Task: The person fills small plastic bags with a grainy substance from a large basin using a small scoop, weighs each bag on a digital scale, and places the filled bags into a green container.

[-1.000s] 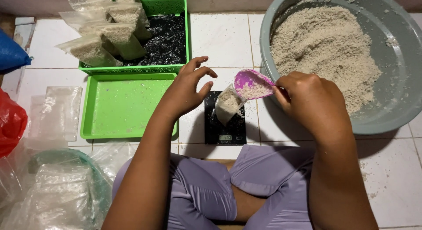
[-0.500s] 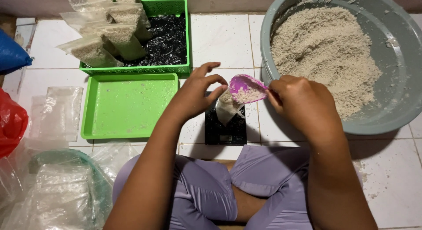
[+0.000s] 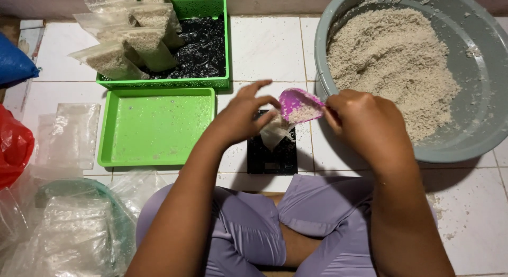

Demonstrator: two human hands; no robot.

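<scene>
pink plastic scoop (image 3: 299,104), heaped with coarse pale grain, tilts over a small clear bag (image 3: 274,133) above the flat black scale (image 3: 272,156). right hand (image 3: 365,123) grips its handle; left hand (image 3: 244,114) pinches the bag's mouth.

Open tile (image 3: 267,46) is left at upper centre — a lane flanked by the 2 green trays (image 3: 156,126) at left and the grey basin (image 3: 450,144) at right. The lower left is crowded by plastic bags (image 3: 69,134).
</scene>
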